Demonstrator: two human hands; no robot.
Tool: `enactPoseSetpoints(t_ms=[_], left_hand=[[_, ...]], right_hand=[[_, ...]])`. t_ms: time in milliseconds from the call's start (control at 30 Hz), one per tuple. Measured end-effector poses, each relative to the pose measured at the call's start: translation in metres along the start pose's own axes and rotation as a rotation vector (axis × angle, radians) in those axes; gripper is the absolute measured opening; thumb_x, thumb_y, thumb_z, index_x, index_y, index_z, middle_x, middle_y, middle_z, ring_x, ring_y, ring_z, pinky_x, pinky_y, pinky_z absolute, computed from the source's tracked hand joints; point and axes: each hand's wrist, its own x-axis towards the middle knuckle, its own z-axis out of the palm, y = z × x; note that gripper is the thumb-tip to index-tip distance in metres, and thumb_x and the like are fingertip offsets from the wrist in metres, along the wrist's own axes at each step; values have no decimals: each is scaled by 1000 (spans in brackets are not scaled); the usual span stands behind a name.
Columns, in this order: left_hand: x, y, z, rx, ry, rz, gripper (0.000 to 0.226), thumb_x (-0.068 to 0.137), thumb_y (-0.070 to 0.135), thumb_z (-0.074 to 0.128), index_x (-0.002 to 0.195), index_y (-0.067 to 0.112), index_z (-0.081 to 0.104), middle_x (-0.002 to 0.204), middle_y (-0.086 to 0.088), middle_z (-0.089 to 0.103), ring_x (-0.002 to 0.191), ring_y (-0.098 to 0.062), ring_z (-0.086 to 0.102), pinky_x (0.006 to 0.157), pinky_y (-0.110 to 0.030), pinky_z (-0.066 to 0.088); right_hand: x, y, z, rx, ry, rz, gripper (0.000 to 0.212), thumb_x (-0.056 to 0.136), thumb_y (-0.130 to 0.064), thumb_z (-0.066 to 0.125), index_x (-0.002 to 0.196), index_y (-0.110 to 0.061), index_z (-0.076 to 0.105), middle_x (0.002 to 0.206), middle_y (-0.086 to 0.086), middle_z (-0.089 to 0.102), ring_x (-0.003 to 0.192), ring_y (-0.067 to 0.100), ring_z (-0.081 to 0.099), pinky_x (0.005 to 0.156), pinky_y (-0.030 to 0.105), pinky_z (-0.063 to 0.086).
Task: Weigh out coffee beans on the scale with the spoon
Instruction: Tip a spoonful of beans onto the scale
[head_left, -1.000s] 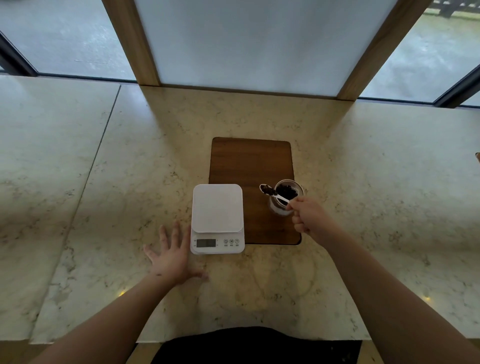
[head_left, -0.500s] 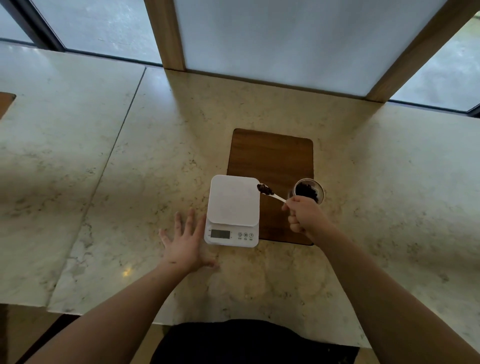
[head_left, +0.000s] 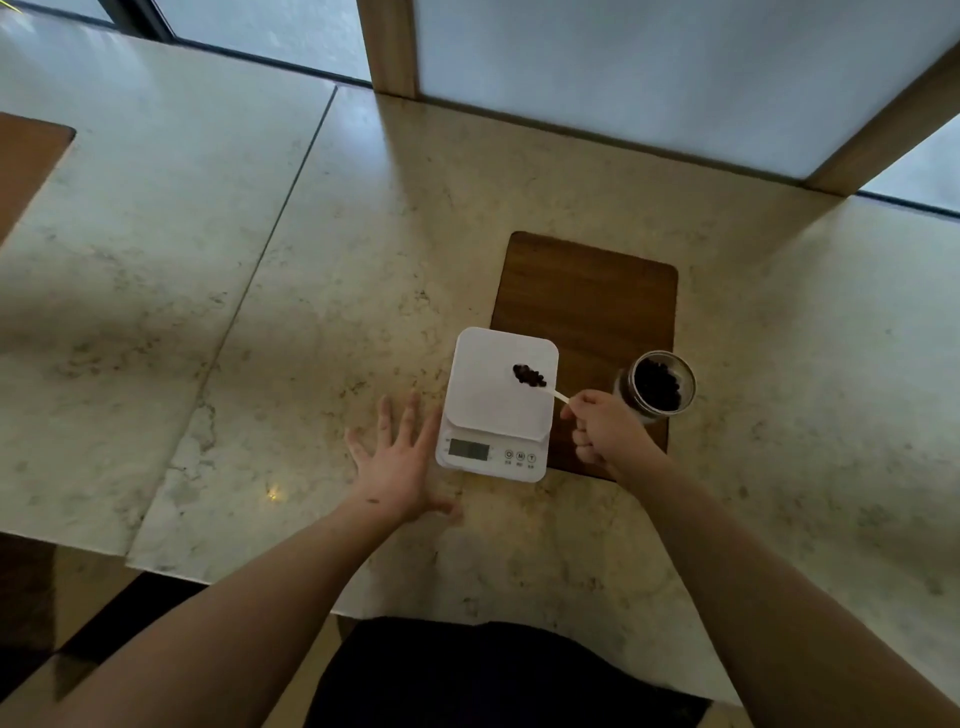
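The right hand (head_left: 605, 436) is curled into a loose fist, its thumb and forefinger pinched on the near end of a thin, pale-handled small spoon (head_left: 545, 387). The handle slants up and to the left from the fingers, and the bowl, heaped with dark brown coffee beans (head_left: 529, 375), sits over the right half of the white platform of a white rectangular digital kitchen scale (head_left: 496, 405). Whether the bowl touches the platform or hangs just above it cannot be told. The rest of the platform is bare. On the near edge of the scale is a grey display with three round buttons to its right; the reading is too small to make out.

The left hand (head_left: 400, 462) lies flat on the pale marbled stone countertop (head_left: 311, 312), palm down, fingers spread wide and holding nothing, just beside the left edge of the scale.

To the right of the scale, a clear round glass jar (head_left: 657, 384) stands upright and open, with more dark beans inside. It rests near the right edge of a dark brown wooden board with rounded corners (head_left: 587, 291), just beyond the right hand. The right part of the scale overlaps the left edge of the board.
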Motion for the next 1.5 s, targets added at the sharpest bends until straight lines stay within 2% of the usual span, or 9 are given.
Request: enactPoseSetpoints(t_ms=[467,700,800,900,1000,1133,1233,1367,1500], left_hand=[[0,2,-2,22,-50,-18,155,46,96,60,138,41,-52,147,4,-59,128,-31,-61,103,-81,-21],[-2,3,-5,22,-76,-12,157,45,97,59,140,39,-51,144,4,-62,128,-32,-61,103,-82,-19],[-2,3,-6,20,-84,-6,157,46,96,61,141,38,-50,146,3,-61,130,-34,-59,103,-82,-19],[-2,3,-6,25,-82,-5,156,48,95,62,140,38,-51,147,2,-60,130,-34,-59,105,-83,-18],[-2,3,-5,20,-68,-9,156,50,95,64,132,40,-56,143,3,-62,127,-32,-61,103,-82,-19],[0,1,-3,7,-57,-11,157,48,94,66,134,42,-54,142,5,-63,128,-30,-62,103,-83,-19],[1,0,-2,10,-41,-12,157,47,95,65,139,42,-51,147,4,-59,132,-31,-58,105,-83,-18],[1,0,-2,14,-36,-13,155,46,96,62,138,43,-51,156,2,-50,136,-33,-54,104,-81,-19],[-1,1,-5,26,-46,-26,155,47,95,63,135,43,-54,156,1,-49,137,-35,-52,104,-82,-16]], right_hand=[[31,11,13,-197,30,-147,32,105,-23,37,88,-6,59,54,1,35,39,12,27,41,30,23],[33,16,11,-451,115,-308,30,104,-26,37,88,-14,60,60,-1,48,39,4,35,44,27,28],[32,19,12,-531,138,-387,27,105,-24,37,90,-12,57,69,2,53,52,11,42,49,27,31],[27,22,11,-682,155,-487,24,106,-26,37,90,-15,51,69,0,56,53,13,46,48,28,34],[20,24,10,-898,225,-621,18,105,-22,39,87,-19,44,66,-7,50,53,13,46,47,26,27],[11,26,10,-1029,328,-691,18,102,-15,42,86,-21,37,65,-8,40,48,17,43,44,28,26],[4,26,8,-1051,399,-688,18,99,-8,45,87,-19,38,64,-4,45,45,17,44,41,29,26],[-3,27,6,-951,446,-663,15,102,-12,43,88,-17,41,59,-5,46,44,14,45,41,28,27],[-8,27,2,-769,430,-597,17,104,-17,40,94,-11,53,64,-2,53,51,17,51,46,33,40]])
